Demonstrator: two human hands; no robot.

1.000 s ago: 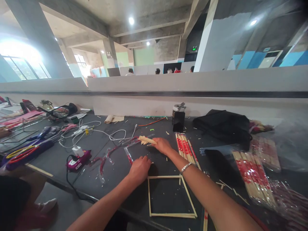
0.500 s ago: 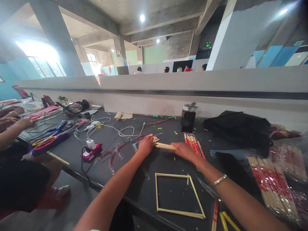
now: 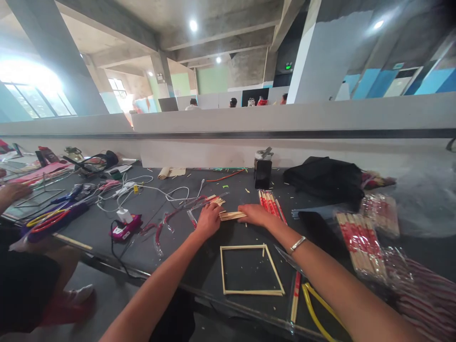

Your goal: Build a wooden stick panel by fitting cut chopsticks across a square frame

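A small bunch of bare wooden chopsticks (image 3: 232, 216) lies level between my two hands, just above the black table. My right hand (image 3: 253, 214) grips its right end. The fingers of my left hand (image 3: 208, 220) are curled at the left end and seem to close on it; their tips are partly hidden. Just behind my left hand are more chopsticks (image 3: 215, 200) with red marking. Nearer to me, a four-sided frame of chopsticks (image 3: 223, 270) lies flat, with a short stick at its far right corner. A knife (image 3: 285, 256) rests under my right forearm.
Red-wrapped chopsticks (image 3: 272, 205) lie beyond my right hand, near a phone (image 3: 262, 174) propped upright. Packed chopsticks (image 3: 361, 244) and a black bag (image 3: 324, 178) are at right. A purple power socket (image 3: 125, 228) and white cables sit left. Another person's hand (image 3: 16, 192) works at far left.
My hands have come closer together, and my left fingers now meet the bunch's left end. The whole view has shifted to the right.
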